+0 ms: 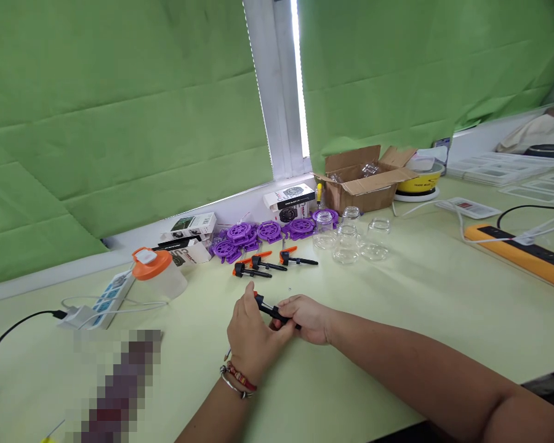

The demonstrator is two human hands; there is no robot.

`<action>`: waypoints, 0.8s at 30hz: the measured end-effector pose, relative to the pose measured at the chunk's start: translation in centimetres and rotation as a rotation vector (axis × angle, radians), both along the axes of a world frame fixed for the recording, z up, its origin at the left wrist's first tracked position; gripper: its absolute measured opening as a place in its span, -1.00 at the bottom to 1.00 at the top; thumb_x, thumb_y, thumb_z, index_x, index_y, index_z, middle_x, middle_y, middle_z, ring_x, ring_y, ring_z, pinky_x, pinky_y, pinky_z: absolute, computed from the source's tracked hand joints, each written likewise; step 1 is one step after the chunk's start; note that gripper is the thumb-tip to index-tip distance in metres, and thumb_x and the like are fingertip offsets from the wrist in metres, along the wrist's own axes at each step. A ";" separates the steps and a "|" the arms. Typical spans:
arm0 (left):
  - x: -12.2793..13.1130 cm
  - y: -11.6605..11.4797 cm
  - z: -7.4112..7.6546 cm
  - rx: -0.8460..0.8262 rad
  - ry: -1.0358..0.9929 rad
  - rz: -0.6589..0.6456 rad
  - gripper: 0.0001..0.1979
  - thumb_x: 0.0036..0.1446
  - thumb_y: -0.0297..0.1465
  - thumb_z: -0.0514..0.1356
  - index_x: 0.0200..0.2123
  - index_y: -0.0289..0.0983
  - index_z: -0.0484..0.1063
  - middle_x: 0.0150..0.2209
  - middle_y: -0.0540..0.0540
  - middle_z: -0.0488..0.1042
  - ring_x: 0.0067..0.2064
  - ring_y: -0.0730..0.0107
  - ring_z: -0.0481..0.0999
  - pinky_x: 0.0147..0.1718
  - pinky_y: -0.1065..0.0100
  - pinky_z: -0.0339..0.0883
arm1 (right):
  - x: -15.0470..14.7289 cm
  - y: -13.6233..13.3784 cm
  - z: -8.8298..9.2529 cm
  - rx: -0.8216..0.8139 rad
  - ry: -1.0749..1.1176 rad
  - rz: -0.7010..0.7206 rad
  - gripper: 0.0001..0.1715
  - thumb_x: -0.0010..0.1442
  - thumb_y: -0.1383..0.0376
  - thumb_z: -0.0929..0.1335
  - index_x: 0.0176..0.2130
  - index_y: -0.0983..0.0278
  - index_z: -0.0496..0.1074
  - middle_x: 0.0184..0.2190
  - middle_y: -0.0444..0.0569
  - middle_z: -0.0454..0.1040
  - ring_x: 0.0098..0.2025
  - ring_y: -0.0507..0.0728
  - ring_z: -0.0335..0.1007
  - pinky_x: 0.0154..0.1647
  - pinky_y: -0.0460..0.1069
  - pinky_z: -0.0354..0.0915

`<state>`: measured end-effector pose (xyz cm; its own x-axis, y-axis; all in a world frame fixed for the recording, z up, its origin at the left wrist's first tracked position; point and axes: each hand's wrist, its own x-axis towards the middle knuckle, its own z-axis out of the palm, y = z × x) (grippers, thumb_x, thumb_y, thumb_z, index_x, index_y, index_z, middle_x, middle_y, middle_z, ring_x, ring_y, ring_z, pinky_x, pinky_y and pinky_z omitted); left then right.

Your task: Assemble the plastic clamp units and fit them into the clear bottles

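Note:
Both my hands meet over the pale green table [397, 307], gripping one small black and orange clamp [270, 309]. My left hand [249, 335], with bracelets at the wrist, pinches its orange end. My right hand [307, 318] is closed round its black handle end. Just beyond lie three more clamps [268, 264] of the same kind, side by side. Behind those sit several purple round plastic parts [263, 234] and a few clear glass jars [351, 240].
A clear container with an orange lid [157, 274] and a white power strip [106, 298] lie at left. Small product boxes [191, 234], an open cardboard box [364, 178], a yellow scale [420, 181] and an orange power strip [521, 252] line the back and right. Green cloth covers the wall.

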<state>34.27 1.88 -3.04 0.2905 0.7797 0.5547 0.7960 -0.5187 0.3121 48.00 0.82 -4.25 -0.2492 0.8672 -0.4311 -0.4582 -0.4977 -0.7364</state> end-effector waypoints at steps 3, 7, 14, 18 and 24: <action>-0.9 0.6 0.0 -0.072 -0.046 -0.097 -0.02 -0.18 -0.09 0.31 0.24 -0.32 -0.03 -0.07 -0.26 0.43 -0.06 0.01 0.45 -0.20 0.07 0.39 | 0.1 0.2 -0.6 0.091 -0.018 0.078 -0.85 -0.03 0.42 0.31 -0.59 0.33 0.28 -0.68 -0.09 0.35 -0.63 0.01 0.26 -0.54 -0.07 0.14; -1.8 1.7 -0.2 -0.034 -0.130 -0.226 -0.48 0.13 -0.26 0.14 0.14 -0.26 0.19 -0.04 -0.23 0.43 -0.01 0.15 0.43 -0.06 0.10 0.34 | 0.4 0.2 0.0 0.079 -0.023 0.161 -0.83 0.06 0.35 0.28 -0.54 0.33 0.27 -0.69 -0.13 0.30 -0.71 -0.07 0.09 -0.63 -0.12 -0.04; -1.9 2.3 -0.1 -0.065 -0.136 -0.283 -0.74 0.22 -0.36 0.03 -0.07 -0.19 0.41 -0.06 -0.17 0.40 -0.01 0.23 0.42 -0.08 0.19 0.35 | 0.2 -0.5 2.1 0.020 -0.080 0.141 -0.72 0.20 0.28 0.20 -0.51 0.31 0.23 -0.73 -0.25 0.10 -0.74 -0.14 -0.16 -0.66 -0.16 -0.22; -1.8 2.3 0.2 -0.111 -0.111 -0.285 -0.78 0.22 -0.35 0.02 -0.23 -0.18 0.46 -0.12 -0.15 0.40 -0.06 0.26 0.44 -0.17 0.27 0.38 | -0.1 -0.7 1.5 0.077 -0.175 0.113 -0.70 0.22 0.23 0.20 -0.51 0.31 0.23 -0.73 -0.26 0.08 -0.73 -0.13 -0.18 -0.67 -0.15 -0.24; -1.4 2.0 0.1 -0.149 -0.087 -0.237 -0.77 0.22 -0.33 0.00 -0.27 -0.17 0.45 -0.26 -0.09 0.41 -0.25 0.33 0.46 -0.31 0.31 0.36 | -0.4 -0.4 0.5 0.132 -0.276 0.072 -0.67 0.20 0.18 0.22 -0.52 0.29 0.21 -0.74 -0.28 0.01 -0.71 -0.12 -0.25 -0.66 -0.12 -0.28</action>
<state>32.86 3.89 -2.97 0.4310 0.7704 0.4697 0.6248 -0.6304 0.4607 47.58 0.39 -3.77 -0.2010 0.9045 -0.3761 -0.1992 -0.4137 -0.8884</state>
